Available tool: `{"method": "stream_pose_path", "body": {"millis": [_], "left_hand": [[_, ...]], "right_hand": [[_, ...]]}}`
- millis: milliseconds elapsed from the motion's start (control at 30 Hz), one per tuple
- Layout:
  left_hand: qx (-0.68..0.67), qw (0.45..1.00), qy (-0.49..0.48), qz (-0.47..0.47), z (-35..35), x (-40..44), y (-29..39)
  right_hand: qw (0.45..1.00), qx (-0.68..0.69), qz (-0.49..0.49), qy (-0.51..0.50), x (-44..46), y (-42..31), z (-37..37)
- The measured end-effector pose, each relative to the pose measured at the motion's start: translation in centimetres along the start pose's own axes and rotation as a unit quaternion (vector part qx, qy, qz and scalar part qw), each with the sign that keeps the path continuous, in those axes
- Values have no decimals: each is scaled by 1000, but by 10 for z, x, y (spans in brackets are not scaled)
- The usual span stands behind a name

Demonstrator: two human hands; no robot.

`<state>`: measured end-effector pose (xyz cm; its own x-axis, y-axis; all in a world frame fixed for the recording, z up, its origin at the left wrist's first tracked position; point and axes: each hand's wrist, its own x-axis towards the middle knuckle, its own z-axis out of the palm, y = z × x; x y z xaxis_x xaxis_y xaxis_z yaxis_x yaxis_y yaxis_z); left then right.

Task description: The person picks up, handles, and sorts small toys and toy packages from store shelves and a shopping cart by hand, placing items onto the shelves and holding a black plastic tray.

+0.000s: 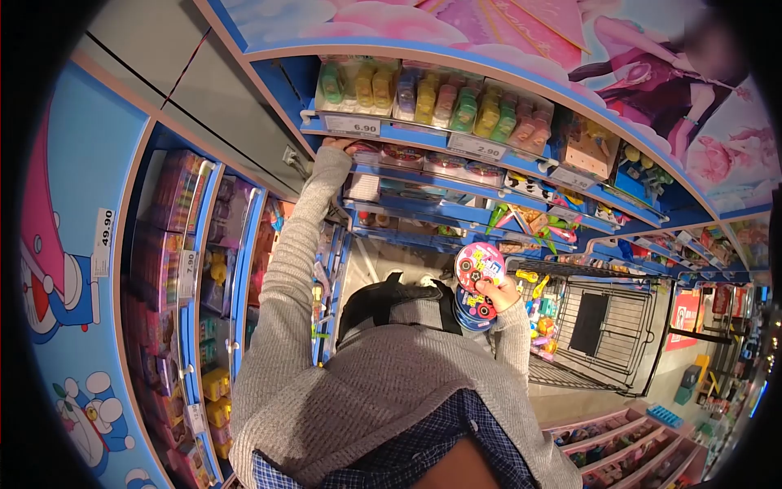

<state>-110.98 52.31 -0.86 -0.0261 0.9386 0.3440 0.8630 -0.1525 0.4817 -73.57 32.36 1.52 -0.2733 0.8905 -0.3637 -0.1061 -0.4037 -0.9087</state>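
My left hand is stretched up to the shelf below the 6.90 price label. It is beside a row of dark reddish packages, and its fingers are mostly hidden, so whether it grips one is unclear. Low on the right, my right hand is closed around several round, flat packages in pink and blue. Printed discs show on their fronts, and the thumb presses on the front one. What exactly is inside them cannot be made out.
A wire shopping cart with colourful items in it stands to my right. Blue shelves with small boxed goods line the left. Little bottles in green, yellow and pink fill the shelf above my left hand. Pink racks stand at lower right.
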Motion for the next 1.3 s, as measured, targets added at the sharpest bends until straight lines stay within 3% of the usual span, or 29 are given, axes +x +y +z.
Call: {"method": "stream_pose_path", "body": {"millis": [133,200,533,667,733,800,867,933,1000,1067,1133,1200,1267,1300], "left_hand": [[0,999,15,-43,1,-5,3],[29,999,42,-1,-5,-6,8],[40,996,77,12,-11,-8,30],[126,977,144,92,-25,-13,67],[28,990,69,117,-27,-27,89],[-183,979,-72,55,-14,-44,112],[-319,899,-295,-61,-33,-55,158],[-419,826,-376,-33,-27,-67,177],[-434,783,-444,35,-20,-76,186],[-421,778,-464,43,-12,-81,187],[-554,662,-505,-16,-8,-80,185],[-553,682,-477,-46,-10,-74,176],[-588,686,-407,-137,-18,-66,162],[-550,726,-367,-188,-24,-59,158]], "right_hand": [[1000,10,-5,1,0,-1,2],[1000,10,-6,-5,1,1,0],[999,18,36,-5,2,3,-1],[1000,-1,5,-2,2,-8,7],[1000,-1,23,-12,-2,-22,15],[999,3,40,-26,-3,-34,18],[998,-45,19,-50,-2,-41,22],[996,-54,18,-63,0,-45,25],[995,-55,20,-80,2,-52,30],[994,-65,21,-90,4,-52,30],[993,-82,28,-75,4,-53,31],[991,-109,6,-80,7,-46,25],[987,-136,-17,-83,7,-44,20],[988,-133,-22,-81,6,-46,20]]}}
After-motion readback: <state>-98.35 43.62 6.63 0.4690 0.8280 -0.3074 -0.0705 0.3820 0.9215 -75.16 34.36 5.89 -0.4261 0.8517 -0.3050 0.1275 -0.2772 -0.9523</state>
